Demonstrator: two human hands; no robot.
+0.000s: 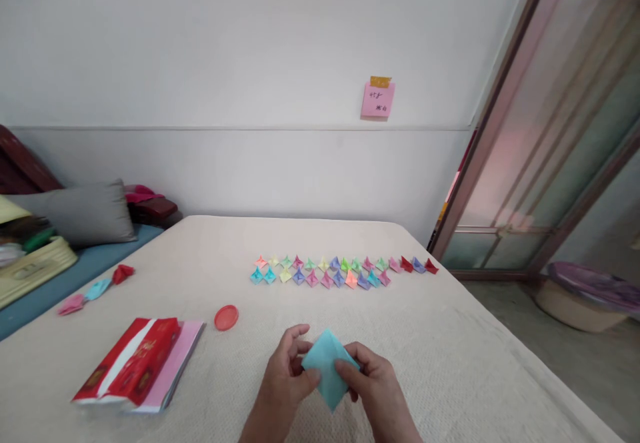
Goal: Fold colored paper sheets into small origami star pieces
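A light blue square of folded paper [329, 356] is held up between both hands near the front of the table, turned so one corner points up. My left hand [290, 373] pinches its left corner, thumb in front and fingers behind. On the right side, my right hand [373, 376] grips the paper with the thumb pressed on its face. Beyond the hands, several small folded paper pieces [327, 279] in many colours stand in two rows across the table.
A red packet [135, 360] lies on pink paper sheets [173, 366] at the left. Nearer the middle is a round red lid [226, 318]. Three folded papers [98, 288] lie by the left edge. The cloth-covered table [465, 363] meets the wall behind.
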